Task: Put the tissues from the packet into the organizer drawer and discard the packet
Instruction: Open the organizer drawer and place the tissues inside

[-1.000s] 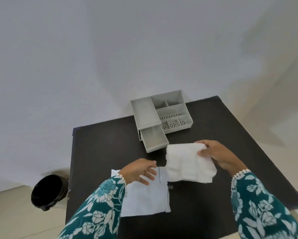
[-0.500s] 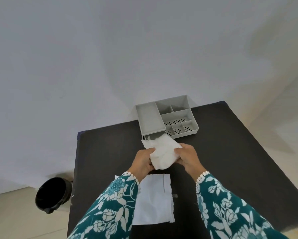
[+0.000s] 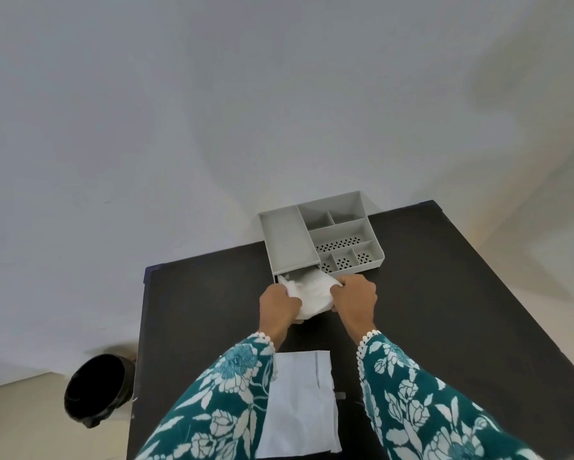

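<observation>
A bunch of white tissues [image 3: 308,293] lies in and over the pulled-out drawer at the front left of the grey organizer [image 3: 287,242]. My left hand [image 3: 277,308] grips the tissues' left side and my right hand [image 3: 355,298] grips their right side. The drawer itself is almost wholly hidden under the tissues and my hands. The flat white packet [image 3: 300,406] lies on the black table [image 3: 444,310] near its front edge, between my forearms.
A black waste bin [image 3: 96,390] stands on the floor left of the table. The organizer sits at the table's far edge against a pale wall, with several small compartments on its right side.
My hands brought the tissues together from the right, bunched them, and moved them forward onto the open drawer. The packet stayed where it lay.
</observation>
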